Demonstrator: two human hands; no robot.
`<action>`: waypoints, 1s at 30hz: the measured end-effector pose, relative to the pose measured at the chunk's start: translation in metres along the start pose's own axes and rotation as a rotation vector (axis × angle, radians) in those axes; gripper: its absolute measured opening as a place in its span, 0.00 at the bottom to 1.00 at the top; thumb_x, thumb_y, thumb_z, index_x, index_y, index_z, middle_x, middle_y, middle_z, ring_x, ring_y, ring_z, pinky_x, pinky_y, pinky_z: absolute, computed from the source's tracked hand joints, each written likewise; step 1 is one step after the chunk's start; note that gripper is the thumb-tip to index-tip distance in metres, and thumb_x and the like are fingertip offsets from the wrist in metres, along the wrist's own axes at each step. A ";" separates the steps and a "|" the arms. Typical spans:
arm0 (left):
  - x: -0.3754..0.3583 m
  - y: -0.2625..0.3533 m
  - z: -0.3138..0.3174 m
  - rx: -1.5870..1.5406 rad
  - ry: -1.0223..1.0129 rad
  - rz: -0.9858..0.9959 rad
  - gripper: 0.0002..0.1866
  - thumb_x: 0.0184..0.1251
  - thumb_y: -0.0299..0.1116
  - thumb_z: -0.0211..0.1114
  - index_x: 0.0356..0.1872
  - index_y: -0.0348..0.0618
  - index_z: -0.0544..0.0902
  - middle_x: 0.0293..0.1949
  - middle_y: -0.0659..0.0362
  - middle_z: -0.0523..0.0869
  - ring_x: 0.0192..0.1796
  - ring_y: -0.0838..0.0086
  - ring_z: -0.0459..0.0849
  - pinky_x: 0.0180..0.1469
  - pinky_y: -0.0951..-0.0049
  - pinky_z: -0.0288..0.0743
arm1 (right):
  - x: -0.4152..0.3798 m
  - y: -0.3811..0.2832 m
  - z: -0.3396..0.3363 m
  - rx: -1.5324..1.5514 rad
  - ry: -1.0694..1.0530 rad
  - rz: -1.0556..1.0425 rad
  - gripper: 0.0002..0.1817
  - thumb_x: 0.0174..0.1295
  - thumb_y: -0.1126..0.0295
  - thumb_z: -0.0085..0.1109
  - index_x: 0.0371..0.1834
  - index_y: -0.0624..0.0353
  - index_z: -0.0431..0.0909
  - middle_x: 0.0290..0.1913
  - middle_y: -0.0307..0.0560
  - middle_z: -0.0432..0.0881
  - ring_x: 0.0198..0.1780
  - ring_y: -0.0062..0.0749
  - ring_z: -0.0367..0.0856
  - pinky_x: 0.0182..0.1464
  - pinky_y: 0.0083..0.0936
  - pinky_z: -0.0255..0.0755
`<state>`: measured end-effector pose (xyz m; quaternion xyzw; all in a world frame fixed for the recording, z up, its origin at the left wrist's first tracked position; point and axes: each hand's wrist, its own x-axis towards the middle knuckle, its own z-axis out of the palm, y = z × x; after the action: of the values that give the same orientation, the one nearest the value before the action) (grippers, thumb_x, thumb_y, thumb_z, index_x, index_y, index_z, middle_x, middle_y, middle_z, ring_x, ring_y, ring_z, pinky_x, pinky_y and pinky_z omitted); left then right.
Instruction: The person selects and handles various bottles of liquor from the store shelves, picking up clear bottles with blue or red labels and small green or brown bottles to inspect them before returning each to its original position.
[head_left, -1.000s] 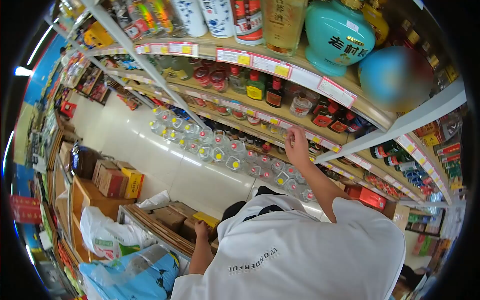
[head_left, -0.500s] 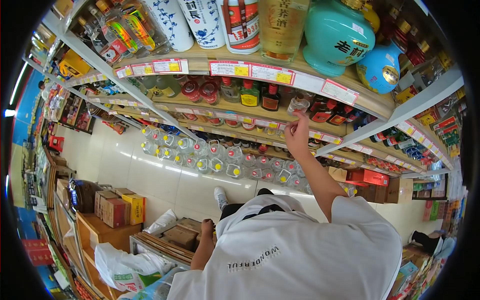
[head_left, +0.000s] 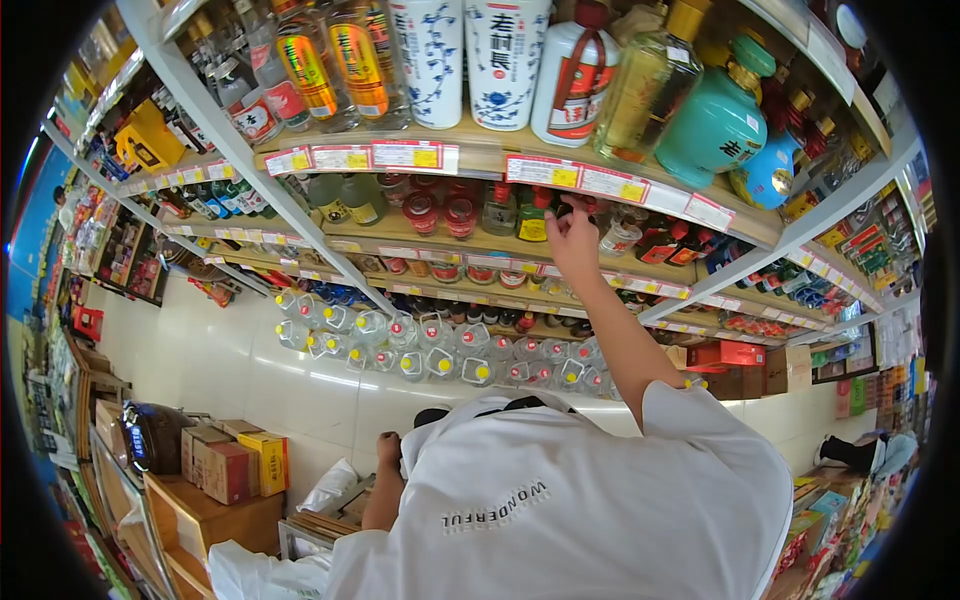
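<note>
My right hand (head_left: 574,236) reaches up to the second shelf, its fingers curled around the upper part of a dark bottle (head_left: 577,206) that it largely covers. Just left of it stands a small bottle with a yellow-green label and red cap (head_left: 533,216). To the right is a clear glass bottle with a white label (head_left: 622,232), with dark red-labelled bottles (head_left: 660,242) beyond. My left hand (head_left: 388,447) hangs low beside my body with the fingers curled in; whatever it may hold is hidden.
Above, the top shelf (head_left: 480,140) carries white-and-blue bottles (head_left: 508,70) and a turquoise jar-shaped bottle (head_left: 715,125). Large clear jugs (head_left: 440,362) with red and yellow caps line the floor. Behind me are cartons (head_left: 225,465) on a wooden cabinet (head_left: 215,515). Another person's legs (head_left: 850,453) show at right.
My right hand has moved left from the clear bottle to the dark bottle. The view has shifted, and my left hand appears slightly further left.
</note>
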<state>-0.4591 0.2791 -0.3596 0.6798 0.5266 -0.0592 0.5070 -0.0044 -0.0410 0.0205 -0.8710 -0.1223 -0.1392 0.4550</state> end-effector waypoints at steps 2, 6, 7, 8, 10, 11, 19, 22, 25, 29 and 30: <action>0.002 0.013 -0.014 -0.135 -0.003 -0.068 0.16 0.62 0.32 0.58 0.45 0.33 0.85 0.35 0.48 0.88 0.33 0.61 0.87 0.33 0.63 0.81 | 0.013 -0.010 0.007 -0.074 -0.022 0.055 0.29 0.61 0.58 0.67 0.58 0.69 0.72 0.29 0.56 0.84 0.27 0.47 0.84 0.31 0.37 0.77; 0.027 -0.016 -0.028 -0.002 0.066 0.049 0.17 0.62 0.35 0.61 0.45 0.31 0.84 0.39 0.45 0.89 0.38 0.60 0.88 0.43 0.63 0.81 | 0.031 0.013 0.038 -0.349 0.187 -0.150 0.33 0.57 0.50 0.68 0.54 0.69 0.74 0.29 0.57 0.84 0.31 0.51 0.85 0.33 0.40 0.80; 0.025 -0.018 -0.034 0.008 0.036 0.057 0.18 0.61 0.36 0.62 0.45 0.30 0.85 0.39 0.45 0.89 0.39 0.60 0.88 0.45 0.63 0.81 | 0.034 0.019 0.042 -0.391 0.198 -0.169 0.33 0.56 0.49 0.68 0.52 0.69 0.75 0.29 0.57 0.84 0.31 0.51 0.85 0.33 0.41 0.80; 0.020 -0.018 -0.040 0.019 0.006 0.065 0.19 0.61 0.36 0.63 0.46 0.30 0.85 0.40 0.45 0.89 0.40 0.59 0.88 0.47 0.62 0.80 | 0.036 0.024 0.045 -0.434 0.208 -0.187 0.33 0.55 0.48 0.68 0.50 0.69 0.76 0.29 0.57 0.84 0.31 0.52 0.85 0.33 0.42 0.81; 0.041 -0.054 -0.041 0.034 -0.040 0.049 0.20 0.60 0.37 0.64 0.45 0.29 0.85 0.40 0.44 0.89 0.41 0.58 0.88 0.48 0.62 0.80 | 0.038 0.030 0.051 -0.485 0.185 -0.169 0.30 0.55 0.49 0.68 0.45 0.68 0.77 0.29 0.58 0.84 0.32 0.52 0.85 0.35 0.43 0.81; 0.060 -0.080 -0.037 0.039 -0.056 0.025 0.20 0.60 0.38 0.64 0.45 0.29 0.85 0.40 0.44 0.89 0.41 0.57 0.88 0.48 0.62 0.80 | 0.037 0.031 0.052 -0.512 0.171 -0.157 0.29 0.55 0.50 0.68 0.43 0.68 0.77 0.29 0.58 0.84 0.32 0.52 0.85 0.35 0.43 0.81; 0.093 -0.071 -0.061 0.171 -0.032 0.115 0.20 0.59 0.39 0.65 0.42 0.29 0.87 0.37 0.40 0.89 0.43 0.53 0.88 0.48 0.61 0.79 | 0.023 0.018 0.050 -0.391 0.134 -0.073 0.20 0.55 0.58 0.69 0.40 0.64 0.77 0.31 0.60 0.84 0.35 0.57 0.84 0.38 0.46 0.79; 0.092 -0.002 -0.072 0.082 -0.089 0.212 0.19 0.61 0.36 0.64 0.46 0.31 0.85 0.38 0.45 0.89 0.41 0.55 0.88 0.46 0.63 0.80 | 0.012 0.002 0.043 -0.337 0.147 -0.015 0.18 0.55 0.60 0.69 0.39 0.63 0.77 0.29 0.59 0.84 0.34 0.56 0.84 0.38 0.46 0.78; 0.110 0.068 -0.063 0.021 -0.332 0.234 0.19 0.65 0.34 0.64 0.54 0.35 0.79 0.40 0.50 0.88 0.41 0.65 0.87 0.43 0.68 0.80 | -0.004 -0.031 0.030 -0.291 0.128 0.037 0.18 0.56 0.60 0.68 0.37 0.65 0.76 0.26 0.59 0.83 0.31 0.56 0.84 0.35 0.45 0.78; 0.034 0.223 -0.050 0.037 -0.639 0.490 0.22 0.72 0.37 0.63 0.61 0.39 0.73 0.48 0.53 0.85 0.53 0.71 0.83 0.53 0.72 0.76 | -0.035 -0.070 0.019 -0.281 0.055 0.026 0.18 0.56 0.59 0.67 0.34 0.65 0.76 0.24 0.60 0.82 0.31 0.56 0.84 0.34 0.45 0.78; 0.013 0.259 -0.045 -0.002 -0.717 0.593 0.22 0.73 0.38 0.61 0.63 0.39 0.72 0.52 0.53 0.84 0.56 0.70 0.82 0.56 0.73 0.74 | -0.044 -0.087 0.017 -0.248 0.005 0.097 0.20 0.55 0.56 0.68 0.32 0.65 0.78 0.25 0.61 0.82 0.32 0.55 0.84 0.36 0.45 0.78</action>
<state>-0.2725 0.3392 -0.1839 0.7370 0.1011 -0.1425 0.6529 -0.0731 0.0169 0.0614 -0.9251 -0.0606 -0.1330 0.3504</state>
